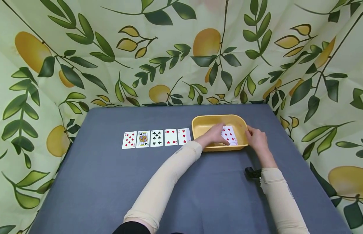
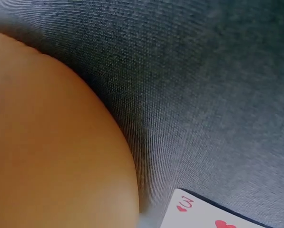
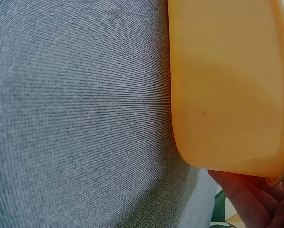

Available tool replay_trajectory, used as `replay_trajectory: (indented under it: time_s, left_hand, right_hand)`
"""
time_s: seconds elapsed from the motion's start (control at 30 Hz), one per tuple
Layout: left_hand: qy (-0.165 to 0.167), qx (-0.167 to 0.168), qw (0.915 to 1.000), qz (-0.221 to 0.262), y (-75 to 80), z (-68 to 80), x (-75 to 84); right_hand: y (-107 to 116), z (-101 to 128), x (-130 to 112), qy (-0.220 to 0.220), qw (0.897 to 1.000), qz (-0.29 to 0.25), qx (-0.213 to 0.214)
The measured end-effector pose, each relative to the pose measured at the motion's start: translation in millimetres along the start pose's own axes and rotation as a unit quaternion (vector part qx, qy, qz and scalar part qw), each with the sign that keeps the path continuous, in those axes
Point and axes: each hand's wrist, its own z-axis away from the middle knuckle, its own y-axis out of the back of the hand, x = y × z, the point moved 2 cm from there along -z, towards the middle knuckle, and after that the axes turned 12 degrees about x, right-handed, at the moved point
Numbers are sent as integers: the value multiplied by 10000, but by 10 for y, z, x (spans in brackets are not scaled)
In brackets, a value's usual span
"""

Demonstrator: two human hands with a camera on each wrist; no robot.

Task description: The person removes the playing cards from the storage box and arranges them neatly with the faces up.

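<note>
Diamond card (image 1: 229,132) inside a yellow tray (image 1: 209,121), toward three o'clock
Left hand (image 1: 213,134) at the card's nine o'clock, thumb and fingers apart; whether they grip, I cannot tell. Right hand (image 1: 258,139) pinches the tray's three o'clock rim. A face-up card row (image 1: 156,138), three of hearts (image 1: 183,136) nearest, extends toward nine o'clock.

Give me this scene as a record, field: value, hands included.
container: yellow tray on blue-grey table
tray contents: at least one face-up diamonds card
row: five face-up cards, left of tray
second from left: king
left hand: in tray, beside diamonds card; grip unclear
right hand: grips tray's right rim
backdrop: leaf-and-fruit print cloth
</note>
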Motion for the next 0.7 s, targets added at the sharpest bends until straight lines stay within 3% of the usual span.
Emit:
replay_trajectory:
  time_s: [0.23, 0.7]
  left_hand:
    - [137, -154, 9992, -329, -109, -28, -7]
    - [290, -16, 9987, -409, -119, -69, -28]
  right_hand:
    - [-9, 4, 7, -15, 10000, 27, 55]
    - [-1, 16, 4, 12, 9999, -5, 124]
